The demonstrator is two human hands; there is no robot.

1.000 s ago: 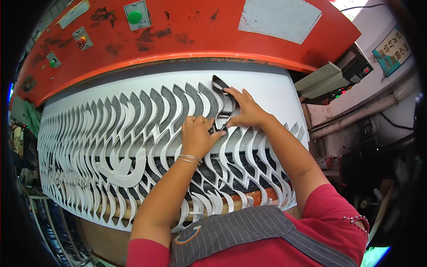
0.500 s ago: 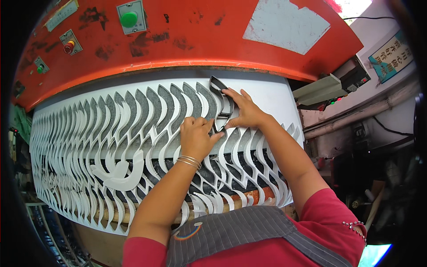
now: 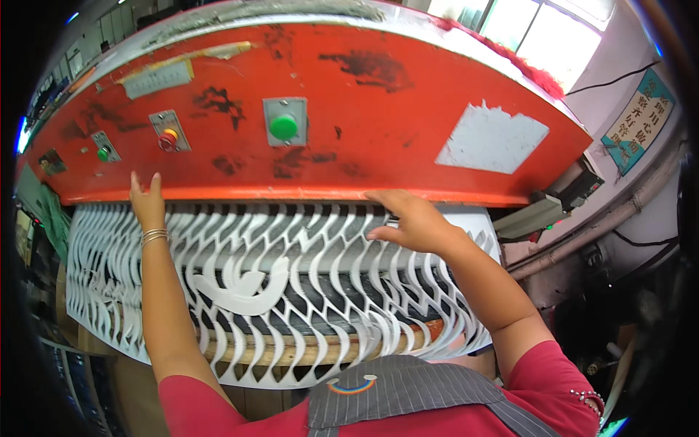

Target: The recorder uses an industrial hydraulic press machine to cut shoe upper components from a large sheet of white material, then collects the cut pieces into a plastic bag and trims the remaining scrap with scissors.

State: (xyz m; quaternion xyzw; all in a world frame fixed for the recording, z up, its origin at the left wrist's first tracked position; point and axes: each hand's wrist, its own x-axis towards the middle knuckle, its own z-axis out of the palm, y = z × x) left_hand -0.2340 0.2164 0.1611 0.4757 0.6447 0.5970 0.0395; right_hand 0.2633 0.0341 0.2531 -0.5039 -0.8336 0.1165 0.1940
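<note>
My left hand [image 3: 148, 204] is raised at the lower edge of the red machine front [image 3: 364, 138], fingers apart, holding nothing. It is below a red knob [image 3: 168, 139] on a grey plate. My right hand [image 3: 413, 223] is by the same edge farther right, thumb and fingers spread. The dark metal cutting die is mostly hidden beside that hand and under the machine edge; I cannot make out whether fingers touch it. Below lies a white sheet [image 3: 466, 218] cut into rows of wavy openings. Loose curved white pieces [image 3: 247, 290] rest on it.
A large green button [image 3: 283, 127] and a smaller green button [image 3: 103, 154] sit on the machine front. A grey metal box [image 3: 535, 217] juts out at the right, near a wall pipe [image 3: 611, 215]. A wooden edge [image 3: 291, 351] shows through the sheet's near openings.
My left hand has left the cutting die and moved left to the machine front. The right hand's fingers have spread beside the die. The view has tilted up, showing more machine.
</note>
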